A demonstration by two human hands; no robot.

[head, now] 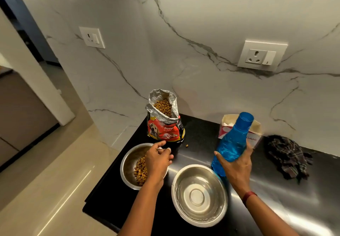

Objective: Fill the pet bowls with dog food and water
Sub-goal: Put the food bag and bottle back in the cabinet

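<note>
Two steel bowls stand on the black counter [195, 134]. The left bowl [128, 164] holds brown kibble on its right side. The right bowl [199, 195] is shiny inside, and I cannot tell whether there is water in it. An open red dog food bag [165, 123] stands upright behind the left bowl, with kibble showing at its mouth. My left hand [158, 162] hovers over the left bowl's right rim, fingers pinched on a small white object, possibly a cap. My right hand [237, 165] grips an uncapped blue water bottle [231, 142], held almost upright just right of the right bowl.
A white and pink carton [256, 131] stands behind the bottle. A dark checked cloth [287, 154] lies at the right by the marble wall. One loose kibble piece [187, 145] lies near the bag. The counter's left edge drops to a beige floor [46, 189].
</note>
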